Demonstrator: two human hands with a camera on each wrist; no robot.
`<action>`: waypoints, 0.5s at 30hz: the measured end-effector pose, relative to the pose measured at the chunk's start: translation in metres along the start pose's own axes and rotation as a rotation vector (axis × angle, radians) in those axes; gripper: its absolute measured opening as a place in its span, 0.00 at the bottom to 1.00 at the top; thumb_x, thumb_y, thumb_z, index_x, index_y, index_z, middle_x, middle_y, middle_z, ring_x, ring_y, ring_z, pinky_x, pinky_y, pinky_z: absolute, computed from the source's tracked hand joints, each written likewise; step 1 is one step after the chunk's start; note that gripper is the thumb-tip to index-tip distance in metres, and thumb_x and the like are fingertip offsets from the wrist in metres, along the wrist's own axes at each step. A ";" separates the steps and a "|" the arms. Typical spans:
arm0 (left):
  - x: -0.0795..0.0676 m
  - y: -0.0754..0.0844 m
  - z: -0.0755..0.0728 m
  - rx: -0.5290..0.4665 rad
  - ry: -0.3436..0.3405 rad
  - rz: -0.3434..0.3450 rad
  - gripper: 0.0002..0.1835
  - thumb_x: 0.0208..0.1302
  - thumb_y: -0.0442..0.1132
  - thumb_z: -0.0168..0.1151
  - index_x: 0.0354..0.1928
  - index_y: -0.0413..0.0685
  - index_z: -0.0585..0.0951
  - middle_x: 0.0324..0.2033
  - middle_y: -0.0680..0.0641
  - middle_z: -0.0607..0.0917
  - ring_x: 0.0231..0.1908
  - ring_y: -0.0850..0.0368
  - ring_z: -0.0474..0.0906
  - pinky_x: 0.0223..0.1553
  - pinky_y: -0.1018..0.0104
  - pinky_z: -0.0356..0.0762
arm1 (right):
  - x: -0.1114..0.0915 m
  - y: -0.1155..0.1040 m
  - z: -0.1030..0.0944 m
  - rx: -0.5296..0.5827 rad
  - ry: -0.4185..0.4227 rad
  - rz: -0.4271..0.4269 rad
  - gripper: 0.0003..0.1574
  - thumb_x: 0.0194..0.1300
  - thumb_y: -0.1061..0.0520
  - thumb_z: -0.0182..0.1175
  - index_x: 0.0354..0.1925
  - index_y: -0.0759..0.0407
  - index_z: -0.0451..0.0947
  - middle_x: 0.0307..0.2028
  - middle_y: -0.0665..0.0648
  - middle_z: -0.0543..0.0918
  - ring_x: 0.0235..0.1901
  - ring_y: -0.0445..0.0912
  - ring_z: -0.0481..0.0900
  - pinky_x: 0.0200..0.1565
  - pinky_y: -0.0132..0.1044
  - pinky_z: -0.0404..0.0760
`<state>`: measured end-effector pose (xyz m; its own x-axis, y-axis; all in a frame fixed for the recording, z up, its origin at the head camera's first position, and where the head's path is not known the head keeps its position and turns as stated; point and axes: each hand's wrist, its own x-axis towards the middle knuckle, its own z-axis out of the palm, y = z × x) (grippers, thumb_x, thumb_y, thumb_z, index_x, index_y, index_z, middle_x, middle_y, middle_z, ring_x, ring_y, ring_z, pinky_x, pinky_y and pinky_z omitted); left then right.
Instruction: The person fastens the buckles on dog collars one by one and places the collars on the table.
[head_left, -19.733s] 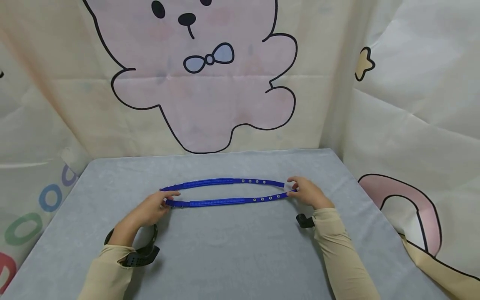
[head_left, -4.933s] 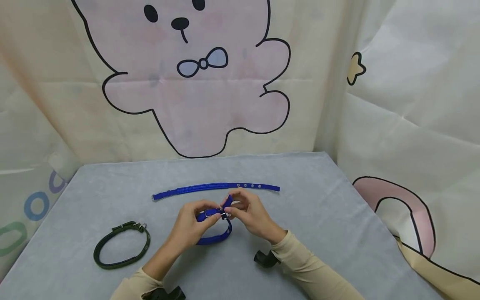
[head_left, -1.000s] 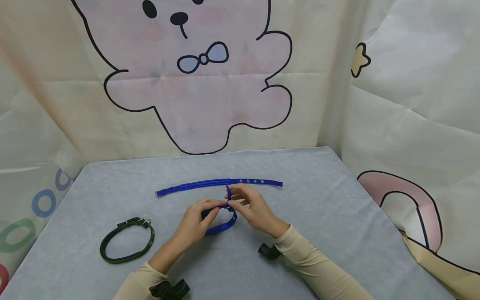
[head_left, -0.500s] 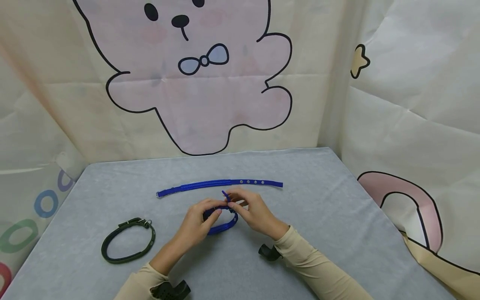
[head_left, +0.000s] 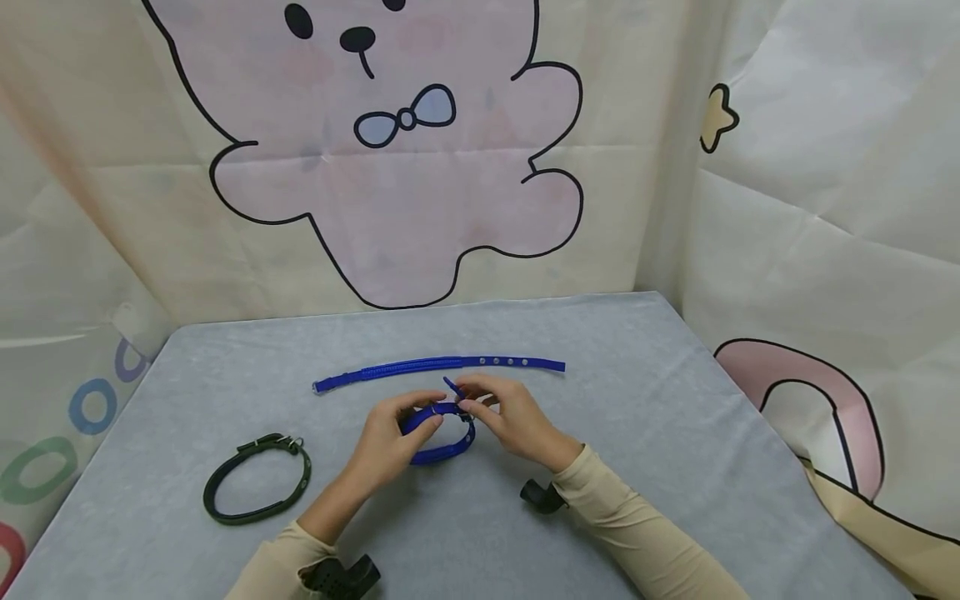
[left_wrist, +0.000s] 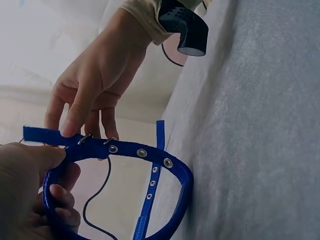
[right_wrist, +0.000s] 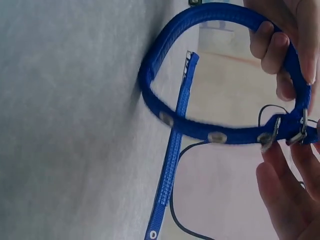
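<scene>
Between my hands a blue collar [head_left: 447,451] is bent into a loop, its free end passed through the metal buckle [right_wrist: 300,131] and sticking out beyond it. My left hand [head_left: 381,442] grips the loop's left side, thumb in front and fingers curled behind, as the left wrist view shows. My right hand [head_left: 517,419] pinches the strap at the buckle between thumb and fingers. Metal eyelets [left_wrist: 142,153] line the strap beside the buckle. Beyond the hands, a second blue collar [head_left: 420,365] lies stretched out flat. A dark green collar [head_left: 238,519], fastened into a ring, lies at the left.
A grey cloth covers the table [head_left: 600,333]. Printed curtains stand behind it and on both sides, with a cartoon bear [head_left: 412,208] on the back one. Dark camera mounts [head_left: 543,497] sit on both wrists.
Since the earliest frame, the nearer blue collar was lifted and looped, and the green collar has appeared at the left. In the last second the strap's free end tilted left and the left fingers lifted slightly.
</scene>
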<state>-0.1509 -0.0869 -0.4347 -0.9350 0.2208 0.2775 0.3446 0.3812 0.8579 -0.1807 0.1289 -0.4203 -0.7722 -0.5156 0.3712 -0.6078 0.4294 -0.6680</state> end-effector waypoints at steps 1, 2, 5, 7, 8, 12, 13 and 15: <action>0.000 0.000 0.000 -0.006 0.010 -0.018 0.16 0.67 0.36 0.68 0.56 0.48 0.85 0.48 0.44 0.89 0.44 0.56 0.86 0.44 0.71 0.82 | 0.001 0.001 0.000 -0.001 0.008 0.001 0.21 0.73 0.60 0.59 0.63 0.59 0.74 0.48 0.58 0.88 0.47 0.49 0.87 0.46 0.36 0.85; 0.001 0.000 -0.001 -0.011 0.019 -0.032 0.16 0.66 0.36 0.68 0.56 0.48 0.85 0.48 0.44 0.89 0.43 0.56 0.86 0.44 0.71 0.81 | 0.001 0.001 0.000 0.002 0.016 -0.002 0.21 0.73 0.61 0.59 0.63 0.59 0.72 0.47 0.58 0.88 0.46 0.49 0.87 0.46 0.36 0.85; 0.002 0.000 -0.001 -0.025 0.045 -0.059 0.16 0.66 0.36 0.69 0.56 0.50 0.85 0.44 0.45 0.90 0.41 0.59 0.85 0.42 0.72 0.80 | 0.002 0.002 0.002 0.010 0.036 -0.019 0.18 0.73 0.61 0.59 0.57 0.57 0.67 0.44 0.58 0.89 0.45 0.49 0.88 0.44 0.37 0.85; 0.002 0.001 0.000 -0.043 0.056 -0.065 0.16 0.65 0.37 0.69 0.55 0.49 0.85 0.42 0.46 0.90 0.39 0.60 0.84 0.41 0.72 0.79 | 0.002 0.002 0.003 0.008 0.044 -0.040 0.13 0.73 0.62 0.59 0.51 0.57 0.67 0.43 0.58 0.88 0.45 0.49 0.88 0.43 0.37 0.85; 0.002 0.000 0.000 -0.050 0.060 -0.071 0.16 0.65 0.37 0.69 0.54 0.49 0.85 0.41 0.46 0.90 0.39 0.60 0.84 0.41 0.72 0.79 | 0.001 0.002 0.004 0.005 0.044 -0.048 0.11 0.73 0.62 0.59 0.49 0.57 0.68 0.43 0.57 0.88 0.45 0.50 0.88 0.43 0.37 0.86; 0.002 -0.001 0.000 -0.072 0.067 -0.091 0.14 0.64 0.36 0.71 0.51 0.47 0.86 0.40 0.47 0.91 0.40 0.57 0.86 0.44 0.70 0.81 | 0.001 0.002 0.004 -0.009 0.036 -0.072 0.06 0.73 0.63 0.58 0.46 0.58 0.72 0.42 0.58 0.86 0.46 0.50 0.87 0.43 0.38 0.86; 0.002 -0.001 0.001 -0.074 0.069 -0.095 0.14 0.63 0.36 0.71 0.51 0.46 0.86 0.40 0.47 0.91 0.41 0.56 0.86 0.45 0.70 0.81 | 0.001 0.002 0.004 -0.011 0.032 -0.075 0.07 0.74 0.63 0.58 0.48 0.59 0.72 0.42 0.58 0.86 0.46 0.50 0.87 0.43 0.38 0.86; 0.003 -0.002 0.000 -0.074 0.076 -0.095 0.13 0.63 0.36 0.71 0.49 0.46 0.86 0.40 0.47 0.91 0.41 0.55 0.87 0.45 0.69 0.82 | 0.001 0.003 0.003 -0.016 0.033 -0.079 0.10 0.74 0.62 0.57 0.52 0.59 0.73 0.43 0.59 0.87 0.46 0.50 0.87 0.43 0.39 0.86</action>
<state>-0.1538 -0.0866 -0.4355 -0.9677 0.1174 0.2231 0.2499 0.3293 0.9105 -0.1826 0.1269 -0.4236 -0.7275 -0.5236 0.4433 -0.6695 0.4006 -0.6255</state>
